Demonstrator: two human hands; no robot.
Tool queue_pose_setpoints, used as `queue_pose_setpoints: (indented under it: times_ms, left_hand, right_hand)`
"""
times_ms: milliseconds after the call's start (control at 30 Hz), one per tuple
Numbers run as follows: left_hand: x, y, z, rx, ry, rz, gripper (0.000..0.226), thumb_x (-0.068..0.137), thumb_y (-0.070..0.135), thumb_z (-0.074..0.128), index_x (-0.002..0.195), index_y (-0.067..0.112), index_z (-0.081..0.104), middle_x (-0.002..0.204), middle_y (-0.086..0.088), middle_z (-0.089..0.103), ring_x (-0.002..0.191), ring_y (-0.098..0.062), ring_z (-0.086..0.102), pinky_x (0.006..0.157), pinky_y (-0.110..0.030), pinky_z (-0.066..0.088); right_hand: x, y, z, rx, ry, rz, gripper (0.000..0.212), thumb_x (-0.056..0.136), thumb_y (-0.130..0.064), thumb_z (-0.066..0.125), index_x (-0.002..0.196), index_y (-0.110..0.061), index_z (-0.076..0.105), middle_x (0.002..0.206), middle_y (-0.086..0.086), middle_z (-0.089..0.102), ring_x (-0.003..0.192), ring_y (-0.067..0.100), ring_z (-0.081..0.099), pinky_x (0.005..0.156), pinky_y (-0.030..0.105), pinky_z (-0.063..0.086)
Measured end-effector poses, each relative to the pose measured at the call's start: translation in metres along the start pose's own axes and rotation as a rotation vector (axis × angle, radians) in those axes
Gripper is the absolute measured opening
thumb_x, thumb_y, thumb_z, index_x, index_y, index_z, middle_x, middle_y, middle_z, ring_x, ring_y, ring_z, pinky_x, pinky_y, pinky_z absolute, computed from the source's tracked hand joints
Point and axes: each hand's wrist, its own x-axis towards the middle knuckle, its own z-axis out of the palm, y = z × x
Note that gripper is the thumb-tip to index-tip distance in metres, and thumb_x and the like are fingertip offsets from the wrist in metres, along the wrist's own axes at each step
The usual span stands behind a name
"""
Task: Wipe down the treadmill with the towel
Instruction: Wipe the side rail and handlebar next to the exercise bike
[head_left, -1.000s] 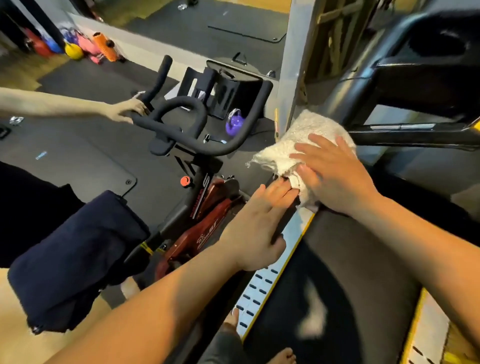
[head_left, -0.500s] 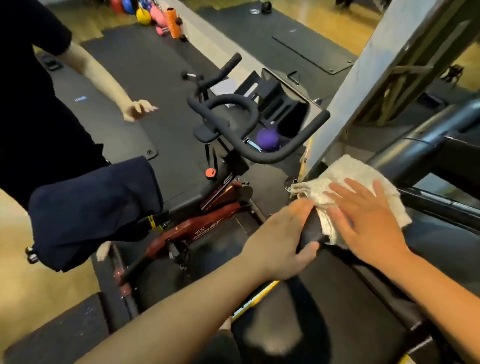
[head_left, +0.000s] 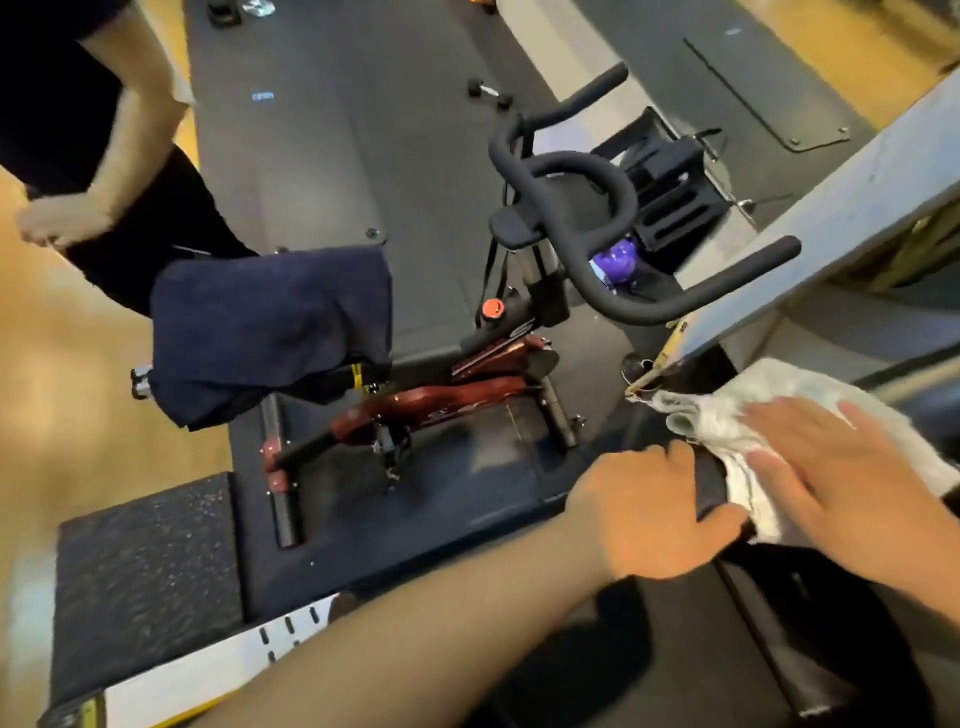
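A white towel (head_left: 727, 415) lies over the treadmill's black left handrail (head_left: 709, 483) at the right of the head view. My right hand (head_left: 841, 483) lies flat on the towel with its fingers spread, pressing it onto the rail. My left hand (head_left: 654, 514) wraps around the same rail just left of the towel, its thumb touching the towel's near edge. The treadmill's dark belt (head_left: 649, 670) shows below my hands, and its silver side rail (head_left: 208, 670) with slots runs at the bottom left.
A red and black exercise bike (head_left: 467, 384) stands close on the left, a dark blue cloth (head_left: 270, 327) draped on its seat. Another person (head_left: 104, 171) stands at the upper left. A grey pillar (head_left: 810, 260) slants above the towel. A dumbbell (head_left: 488, 92) lies on the floor mats.
The view has swung left and down. My left hand went from flat beside the towel to gripping the rail. My right hand stayed on the towel. The other person stepped back from the bike.
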Motion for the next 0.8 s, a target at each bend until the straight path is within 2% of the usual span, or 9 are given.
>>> queue_pose_setpoints:
  times_ms: [67,167,233,367,433,500,600,667,800]
  left_hand:
    - [0.002,0.000,-0.001,0.021,-0.012,-0.009,0.083,0.088,0.076,0.014,0.122,0.008,0.047,0.112,-0.013,0.062,0.093,-0.034,0.063,0.066,-0.038,0.042]
    - [-0.001,0.003,-0.001,0.024,-0.050,-0.030,0.067,0.095,0.068,0.027,0.123,0.010,0.045,0.111,-0.011,0.060,0.091,-0.031,0.062,0.066,-0.039,0.041]
    - [0.000,0.005,0.000,0.026,-0.037,-0.041,0.066,0.095,0.066,0.029,0.125,0.009,0.045,0.111,-0.012,0.060,0.092,-0.031,0.062,0.064,-0.039,0.036]
    - [0.003,0.008,0.002,-0.020,-0.044,-0.066,0.073,0.092,0.070,0.031,0.129,0.008,0.046,0.112,-0.013,0.063,0.093,-0.030,0.063,0.063,-0.038,0.037]
    - [0.004,0.008,0.001,-0.038,-0.070,-0.086,0.074,0.092,0.070,0.031,0.130,0.009,0.044,0.113,-0.014,0.061,0.093,-0.030,0.061,0.063,-0.038,0.036]
    - [0.006,0.007,0.001,-0.027,-0.087,-0.092,0.075,0.093,0.070,0.030,0.133,0.008,0.041,0.115,-0.016,0.059,0.094,-0.030,0.058,0.064,-0.037,0.034]
    - [0.009,0.007,0.001,-0.033,-0.133,-0.089,0.079,0.093,0.070,0.028,0.139,0.005,0.033,0.120,-0.019,0.055,0.098,-0.034,0.055,0.067,-0.040,0.036]
    - [0.011,0.006,0.000,-0.068,-0.165,-0.081,0.082,0.092,0.071,0.028,0.141,0.006,0.029,0.124,-0.020,0.052,0.103,-0.035,0.054,0.072,-0.042,0.040]
    - [0.016,0.005,0.001,-0.104,-0.214,-0.075,0.086,0.089,0.074,0.029,0.144,0.007,0.025,0.132,-0.021,0.049,0.112,-0.037,0.052,0.084,-0.045,0.044]
  right_hand:
    - [0.012,0.010,-0.001,-0.040,-0.014,0.013,0.054,0.096,-0.055,0.017,0.128,-0.035,0.056,0.132,-0.007,0.057,0.128,0.020,0.045,0.109,0.052,0.028]
    - [0.045,0.008,-0.011,-0.108,-0.079,0.110,0.061,0.089,-0.060,0.007,0.089,-0.034,0.062,0.104,-0.006,0.067,0.105,0.020,0.056,0.094,0.043,0.037]
    - [0.058,-0.003,-0.015,-0.170,-0.178,0.148,0.054,0.087,-0.057,0.010,0.079,-0.033,0.058,0.102,-0.003,0.067,0.102,0.020,0.055,0.093,0.041,0.036]
    - [0.051,-0.016,-0.009,-0.131,-0.140,0.019,0.052,0.095,-0.050,0.017,0.095,-0.033,0.066,0.104,-0.004,0.069,0.107,0.020,0.058,0.096,0.041,0.036]
    - [0.045,-0.004,-0.011,0.022,-0.095,-0.047,0.054,0.096,-0.053,0.018,0.089,-0.028,0.066,0.092,-0.006,0.070,0.097,0.019,0.061,0.089,0.040,0.042]
    - [0.051,0.019,-0.017,0.049,-0.125,0.013,0.058,0.095,-0.057,0.020,0.086,-0.024,0.067,0.091,-0.004,0.070,0.095,0.021,0.061,0.086,0.040,0.045]
    - [0.073,0.032,-0.025,-0.085,-0.250,0.189,0.059,0.088,-0.066,0.020,0.090,-0.031,0.067,0.101,0.004,0.070,0.101,0.028,0.059,0.089,0.040,0.045]
    - [0.087,0.019,-0.026,-0.144,-0.389,0.232,0.048,0.089,-0.064,0.027,0.103,-0.039,0.066,0.116,0.003,0.066,0.112,0.029,0.056,0.091,0.038,0.041]
    - [0.110,-0.006,-0.029,-0.175,-0.668,0.218,0.042,0.093,-0.058,0.034,0.119,-0.039,0.061,0.134,0.000,0.057,0.122,0.025,0.050,0.091,0.038,0.036]
